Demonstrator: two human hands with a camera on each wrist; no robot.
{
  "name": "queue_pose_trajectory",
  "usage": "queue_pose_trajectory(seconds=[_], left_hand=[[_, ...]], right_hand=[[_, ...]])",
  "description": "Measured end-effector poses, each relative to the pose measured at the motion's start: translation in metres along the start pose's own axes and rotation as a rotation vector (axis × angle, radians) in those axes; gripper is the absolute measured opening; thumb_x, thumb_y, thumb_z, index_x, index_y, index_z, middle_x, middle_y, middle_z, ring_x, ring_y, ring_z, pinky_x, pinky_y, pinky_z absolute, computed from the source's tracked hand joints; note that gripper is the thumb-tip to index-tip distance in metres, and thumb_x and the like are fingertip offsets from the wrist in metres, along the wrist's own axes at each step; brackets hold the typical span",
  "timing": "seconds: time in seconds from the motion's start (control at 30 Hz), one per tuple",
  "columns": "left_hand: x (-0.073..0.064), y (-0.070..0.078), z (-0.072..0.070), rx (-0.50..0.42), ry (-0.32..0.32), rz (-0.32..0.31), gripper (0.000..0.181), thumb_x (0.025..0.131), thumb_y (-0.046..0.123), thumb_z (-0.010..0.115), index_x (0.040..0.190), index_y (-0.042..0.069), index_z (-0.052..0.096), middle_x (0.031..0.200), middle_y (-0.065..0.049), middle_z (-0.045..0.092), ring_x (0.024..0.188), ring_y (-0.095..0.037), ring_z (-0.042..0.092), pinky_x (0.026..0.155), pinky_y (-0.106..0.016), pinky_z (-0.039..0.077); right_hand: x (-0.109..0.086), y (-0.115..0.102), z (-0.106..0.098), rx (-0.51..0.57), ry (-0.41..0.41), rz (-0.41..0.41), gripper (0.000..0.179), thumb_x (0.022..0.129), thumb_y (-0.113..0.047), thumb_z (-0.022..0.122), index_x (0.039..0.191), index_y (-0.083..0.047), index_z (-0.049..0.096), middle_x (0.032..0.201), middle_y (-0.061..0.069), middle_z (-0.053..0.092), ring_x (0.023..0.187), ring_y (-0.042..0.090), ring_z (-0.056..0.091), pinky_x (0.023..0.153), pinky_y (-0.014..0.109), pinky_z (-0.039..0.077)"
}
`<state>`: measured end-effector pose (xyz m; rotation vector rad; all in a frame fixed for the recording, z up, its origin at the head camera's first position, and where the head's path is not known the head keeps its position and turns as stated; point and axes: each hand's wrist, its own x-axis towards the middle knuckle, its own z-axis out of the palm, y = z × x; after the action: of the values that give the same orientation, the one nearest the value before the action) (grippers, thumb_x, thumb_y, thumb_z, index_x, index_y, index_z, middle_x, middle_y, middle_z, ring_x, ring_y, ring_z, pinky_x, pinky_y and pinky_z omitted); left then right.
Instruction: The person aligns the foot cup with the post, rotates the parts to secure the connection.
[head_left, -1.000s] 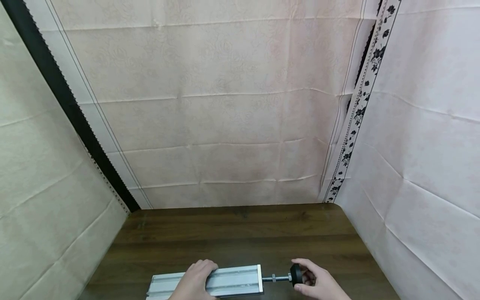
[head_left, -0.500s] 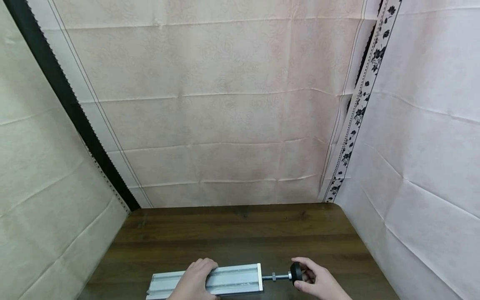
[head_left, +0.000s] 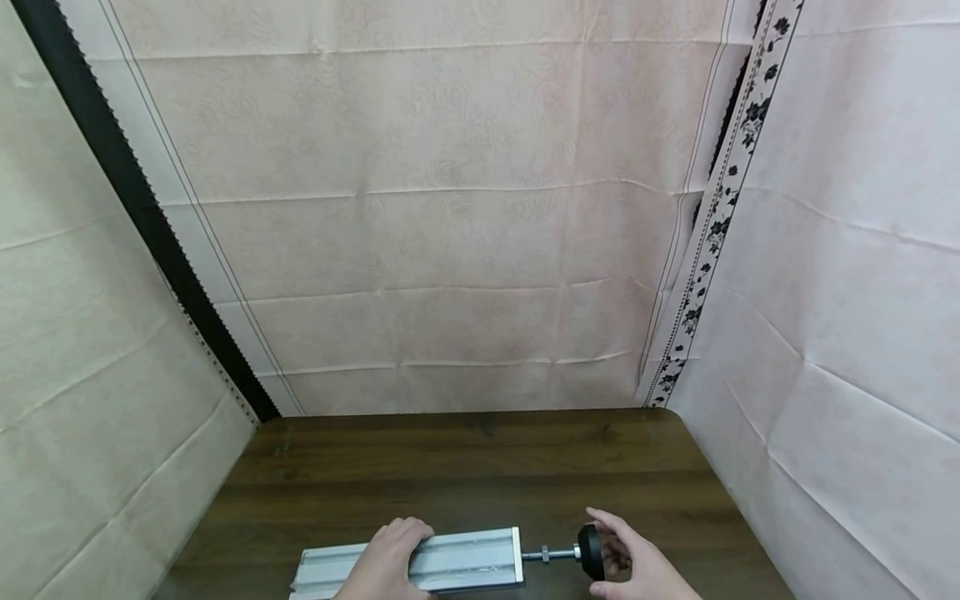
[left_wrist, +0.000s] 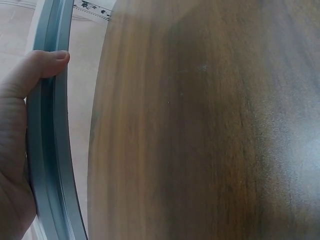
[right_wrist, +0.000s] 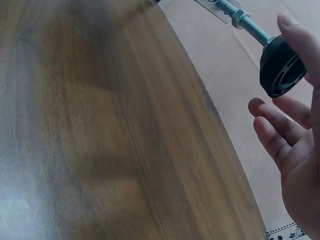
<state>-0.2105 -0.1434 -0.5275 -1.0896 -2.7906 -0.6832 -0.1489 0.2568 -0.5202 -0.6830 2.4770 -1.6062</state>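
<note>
A silver aluminium profile with long grooves lies level near the bottom of the head view. My left hand grips it around its middle; in the left wrist view the thumb of that left hand lies across the grooved profile. A threaded rod with a nut sticks out of the profile's right end plate and carries a black levelling foot. My right hand is around the foot with fingers spread loosely. The right wrist view shows the foot's hollow underside between thumb and fingers.
A dark brown wooden table lies beneath and beyond the hands. Pale creased cloth hangs behind it, with more cloth at both sides. A black strip runs down the left and a floral border down the right.
My right hand's fingers have spread from the rim of the levelling foot, index finger upward and thumb downward. The left hand keeps its grip, and the profile has barely shifted.
</note>
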Motion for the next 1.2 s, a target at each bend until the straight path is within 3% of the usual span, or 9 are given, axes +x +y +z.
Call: queue_pose_trajectory(seconds=[0.1, 0.2, 0.43, 0.7, 0.97, 1.2], left_hand=[[-0.0002, -0.0011, -0.0002, 0.004, -0.002, 0.004, 0.068, 0.063, 0.056, 0.078, 0.111, 0.011, 0.059, 0.104, 0.004, 0.056, 0.093, -0.014, 0.050, 0.076, -0.039, 0.042], [-0.0014, -0.0023, 0.0005, 0.010, 0.006, 0.007, 0.070, 0.063, 0.059, 0.076, 0.110, 0.010, 0.059, 0.104, 0.004, 0.057, 0.093, -0.014, 0.050, 0.075, -0.039, 0.042], [-0.0033, -0.0033, 0.0060, 0.033, 0.051, 0.033, 0.074, 0.062, 0.068, 0.072, 0.109, 0.011, 0.060, 0.103, 0.004, 0.058, 0.091, -0.012, 0.050, 0.073, -0.036, 0.042], [-0.0021, -0.0034, 0.0063, 0.025, 0.061, 0.037, 0.071, 0.062, 0.065, 0.074, 0.108, 0.012, 0.060, 0.102, 0.005, 0.057, 0.090, -0.012, 0.050, 0.073, -0.035, 0.042], [-0.0020, -0.0041, 0.0051, 0.028, 0.046, 0.035, 0.074, 0.063, 0.068, 0.071, 0.109, 0.011, 0.060, 0.103, 0.004, 0.058, 0.092, -0.012, 0.050, 0.074, -0.036, 0.043], [-0.0022, -0.0039, 0.0044, 0.023, 0.028, 0.027, 0.075, 0.062, 0.068, 0.071, 0.109, 0.011, 0.060, 0.103, 0.005, 0.058, 0.091, -0.011, 0.050, 0.074, -0.036, 0.042]], right_hand=[[0.0013, 0.0035, 0.0012, -0.026, -0.001, -0.064, 0.076, 0.082, -0.018, 0.072, 0.144, -0.008, 0.028, 0.132, -0.003, 0.045, 0.099, 0.008, 0.056, 0.075, 0.029, 0.049], [0.0025, 0.0057, 0.0023, -0.049, -0.007, -0.100, 0.079, 0.081, -0.021, 0.074, 0.144, -0.010, 0.028, 0.133, -0.015, 0.038, 0.102, 0.008, 0.055, 0.076, 0.031, 0.050], [0.0007, 0.0050, 0.0040, -0.060, -0.012, -0.109, 0.069, 0.081, -0.022, 0.074, 0.139, -0.016, 0.038, 0.115, 0.002, 0.052, 0.090, 0.005, 0.054, 0.068, 0.027, 0.048], [-0.0003, 0.0012, 0.0051, -0.068, 0.009, -0.091, 0.066, 0.081, -0.024, 0.074, 0.137, -0.017, 0.041, 0.109, 0.000, 0.054, 0.087, 0.005, 0.054, 0.066, 0.025, 0.047], [0.0014, 0.0023, 0.0034, -0.027, -0.028, -0.011, 0.065, 0.082, -0.021, 0.073, 0.138, -0.017, 0.040, 0.103, 0.001, 0.056, 0.083, 0.005, 0.053, 0.065, 0.025, 0.046], [0.0018, -0.0006, 0.0027, -0.005, -0.045, 0.003, 0.064, 0.082, -0.019, 0.072, 0.138, -0.016, 0.039, 0.102, 0.009, 0.054, 0.081, 0.007, 0.056, 0.066, 0.026, 0.047]])
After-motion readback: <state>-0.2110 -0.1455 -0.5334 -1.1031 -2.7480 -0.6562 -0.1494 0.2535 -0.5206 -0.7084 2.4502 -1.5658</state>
